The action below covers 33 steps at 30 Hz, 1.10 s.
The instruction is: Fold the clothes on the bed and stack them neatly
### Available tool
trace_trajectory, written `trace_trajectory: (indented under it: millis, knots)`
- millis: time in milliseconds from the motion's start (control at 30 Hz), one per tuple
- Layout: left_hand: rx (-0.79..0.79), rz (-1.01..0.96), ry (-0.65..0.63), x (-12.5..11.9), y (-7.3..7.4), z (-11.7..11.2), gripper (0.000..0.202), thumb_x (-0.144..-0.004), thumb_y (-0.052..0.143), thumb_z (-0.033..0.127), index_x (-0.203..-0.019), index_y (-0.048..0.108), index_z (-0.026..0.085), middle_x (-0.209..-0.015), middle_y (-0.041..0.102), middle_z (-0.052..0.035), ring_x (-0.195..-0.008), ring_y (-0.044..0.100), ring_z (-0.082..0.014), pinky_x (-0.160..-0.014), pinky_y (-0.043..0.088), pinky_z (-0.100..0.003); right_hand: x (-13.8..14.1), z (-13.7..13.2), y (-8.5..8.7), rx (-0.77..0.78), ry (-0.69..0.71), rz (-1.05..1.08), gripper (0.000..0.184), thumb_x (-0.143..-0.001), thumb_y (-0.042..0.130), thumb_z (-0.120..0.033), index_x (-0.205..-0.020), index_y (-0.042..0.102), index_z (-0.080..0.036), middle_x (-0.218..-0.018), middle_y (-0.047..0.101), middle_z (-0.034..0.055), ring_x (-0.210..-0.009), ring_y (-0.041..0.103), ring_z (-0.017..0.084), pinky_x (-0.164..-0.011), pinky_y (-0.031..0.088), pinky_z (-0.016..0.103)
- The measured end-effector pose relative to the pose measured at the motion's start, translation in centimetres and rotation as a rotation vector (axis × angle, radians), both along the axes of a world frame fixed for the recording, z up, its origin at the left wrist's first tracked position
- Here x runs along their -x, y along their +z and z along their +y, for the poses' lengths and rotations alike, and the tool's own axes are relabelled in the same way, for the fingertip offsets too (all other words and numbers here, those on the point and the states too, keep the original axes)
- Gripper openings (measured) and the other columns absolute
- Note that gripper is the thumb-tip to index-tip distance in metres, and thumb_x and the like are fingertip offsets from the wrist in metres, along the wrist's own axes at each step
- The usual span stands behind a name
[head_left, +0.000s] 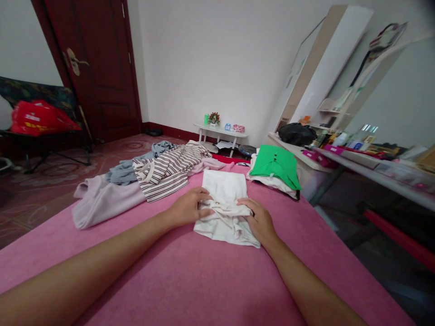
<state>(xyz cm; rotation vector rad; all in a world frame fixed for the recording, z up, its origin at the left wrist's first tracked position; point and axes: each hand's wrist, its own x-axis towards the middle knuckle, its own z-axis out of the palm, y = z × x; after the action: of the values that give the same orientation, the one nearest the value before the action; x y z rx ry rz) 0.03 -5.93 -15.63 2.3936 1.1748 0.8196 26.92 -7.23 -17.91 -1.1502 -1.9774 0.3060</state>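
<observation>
A white garment (224, 183), partly folded, lies on the pink bed cover (210, 280) in front of me. At its left edge my left hand (190, 207) pinches the cloth between thumb and fingers. My right hand (260, 222) grips the right edge, fingers on top and thumb hidden. Between the hands the cloth is bunched into a crosswise fold, with a small shiny button or snap near the middle. Its near end spreads flat toward me. What kind of garment it is, I cannot tell.
Left, a striped shirt (166, 170), a pale pink garment (108, 199) and grey clothing (124, 172) lie loosely heaped. A folded stack topped by a green shirt (276, 165) sits on the right. Beyond the bed's right edge stands a cluttered dressing table (360, 160); a low white table (220, 130) is behind.
</observation>
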Motion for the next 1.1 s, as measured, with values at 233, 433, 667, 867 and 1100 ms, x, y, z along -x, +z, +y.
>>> trace_trajectory:
  millis: [233,433,667,867,1100]
  knots:
    - [0.166,-0.058,-0.061,0.7,0.7,0.3,0.050,-0.062,0.077,0.036,-0.108,0.066,0.021,-0.116,0.059,-0.0066,-0.099,0.059,-0.0212,-0.086,0.048,-0.030,-0.1,-0.6,0.2,-0.011,-0.019,0.175,0.020,-0.081,0.055,-0.024,-0.095,0.069,-0.021,-0.101,0.069,0.0057,-0.099,0.061,0.022,-0.090,0.045,0.036]
    - [0.001,0.111,0.113,-1.4,1.4,-0.6,0.049,-0.066,0.069,0.059,-0.099,0.071,0.023,-0.105,0.064,-0.0071,-0.093,0.060,-0.0227,-0.084,0.046,-0.031,0.3,-1.1,0.9,0.049,-0.049,0.256,0.027,-0.088,0.049,-0.036,-0.088,0.069,-0.018,-0.092,0.069,0.0056,-0.090,0.062,0.022,-0.080,0.046,0.031]
    - [-0.057,0.062,0.282,-2.3,0.3,0.4,0.018,-0.081,0.056,0.031,-0.085,0.070,0.020,-0.092,0.068,-0.0057,-0.084,0.061,-0.0206,-0.073,0.045,-0.029,0.3,-1.3,1.1,0.078,-0.103,0.215,0.031,-0.090,0.045,-0.036,-0.070,0.058,-0.018,-0.074,0.058,0.0020,-0.075,0.055,0.017,-0.068,0.042,0.026]
    - [-0.130,-0.221,0.095,-1.5,1.3,-0.4,0.021,-0.089,0.051,0.031,-0.086,0.067,0.018,-0.088,0.067,-0.0041,-0.083,0.060,-0.0170,-0.077,0.044,-0.028,-0.3,-1.8,2.5,0.001,-0.093,0.212,0.021,-0.088,0.050,-0.030,-0.077,0.063,-0.018,-0.077,0.059,0.0025,-0.076,0.056,0.018,-0.067,0.041,0.026]
    - [-0.072,0.032,-0.123,-0.5,3.9,-2.4,0.015,-0.079,0.054,0.020,-0.084,0.069,0.020,-0.080,0.067,-0.0022,-0.073,0.059,-0.0156,-0.068,0.042,-0.025,-1.9,-3.2,5.8,0.169,0.085,-0.006,0.022,-0.086,0.054,-0.032,-0.083,0.071,-0.020,-0.079,0.067,0.0030,-0.073,0.060,0.018,-0.067,0.043,0.026]
